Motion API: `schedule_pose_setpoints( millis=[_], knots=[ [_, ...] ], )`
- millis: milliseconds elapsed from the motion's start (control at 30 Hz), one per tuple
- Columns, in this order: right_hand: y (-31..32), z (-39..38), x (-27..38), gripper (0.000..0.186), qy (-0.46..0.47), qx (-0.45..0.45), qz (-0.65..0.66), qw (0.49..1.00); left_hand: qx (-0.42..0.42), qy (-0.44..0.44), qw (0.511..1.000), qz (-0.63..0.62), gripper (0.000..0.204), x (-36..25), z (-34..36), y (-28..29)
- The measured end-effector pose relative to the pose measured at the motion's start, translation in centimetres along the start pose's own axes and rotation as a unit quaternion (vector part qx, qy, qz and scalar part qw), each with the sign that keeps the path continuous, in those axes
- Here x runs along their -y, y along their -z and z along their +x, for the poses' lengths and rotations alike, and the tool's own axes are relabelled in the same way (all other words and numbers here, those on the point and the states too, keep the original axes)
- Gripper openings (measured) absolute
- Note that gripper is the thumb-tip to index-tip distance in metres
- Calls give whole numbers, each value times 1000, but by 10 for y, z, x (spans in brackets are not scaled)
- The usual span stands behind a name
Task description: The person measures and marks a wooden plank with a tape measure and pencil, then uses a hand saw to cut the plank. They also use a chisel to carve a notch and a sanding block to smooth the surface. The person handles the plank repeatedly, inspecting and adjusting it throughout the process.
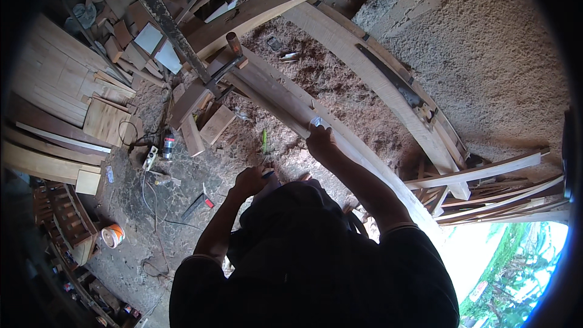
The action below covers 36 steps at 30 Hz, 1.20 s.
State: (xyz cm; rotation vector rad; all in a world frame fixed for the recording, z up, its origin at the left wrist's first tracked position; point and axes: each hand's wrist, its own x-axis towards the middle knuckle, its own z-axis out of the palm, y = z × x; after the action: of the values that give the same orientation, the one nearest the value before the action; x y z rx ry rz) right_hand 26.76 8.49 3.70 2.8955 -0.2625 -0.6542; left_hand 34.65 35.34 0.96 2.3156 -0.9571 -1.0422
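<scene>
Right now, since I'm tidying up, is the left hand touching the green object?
Apart. The head view shows a clear gap between the left hand and the green object.

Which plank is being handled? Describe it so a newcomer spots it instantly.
From the metal clamp bar at upper left, follow the long plank slanting toward the lower right. It alone has the right hand on it, unlike the curved-looking board beyond.

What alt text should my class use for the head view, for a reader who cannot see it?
A person's right hand holds a small shiny object at a long wooden board with a metal clamp near its far end. The left hand, closer to the body, grips a dark object. Wood offcuts lie piled at upper left.
</scene>
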Motion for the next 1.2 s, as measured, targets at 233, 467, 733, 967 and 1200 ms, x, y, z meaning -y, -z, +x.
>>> schedule_pose_setpoints(
  millis=[233, 467, 733, 967, 1200],
  knots=[
    [9, -16, -10, 63, -20, -29, 100, 994, 2, 36, 999, -24, 42, 11, -14, 6],
    [2, -27, -7, 69, -78, 19, 226, 971, 2, 18, 1000, 1, 42, 20, 1, -4],
    [-16, -27, -9, 70, -87, -11, 273, 958, 20, 13, 1000, 2, 42, 21, 0, -7],
    [-21, -29, -10, 68, -112, -35, 325, 938, 38, 6, 999, 5, 44, 19, 4, -4],
    [-14, -26, -9, 71, -141, -36, 373, 916, 33, 3, 999, -2, 42, 15, 2, 0]
  ],
)
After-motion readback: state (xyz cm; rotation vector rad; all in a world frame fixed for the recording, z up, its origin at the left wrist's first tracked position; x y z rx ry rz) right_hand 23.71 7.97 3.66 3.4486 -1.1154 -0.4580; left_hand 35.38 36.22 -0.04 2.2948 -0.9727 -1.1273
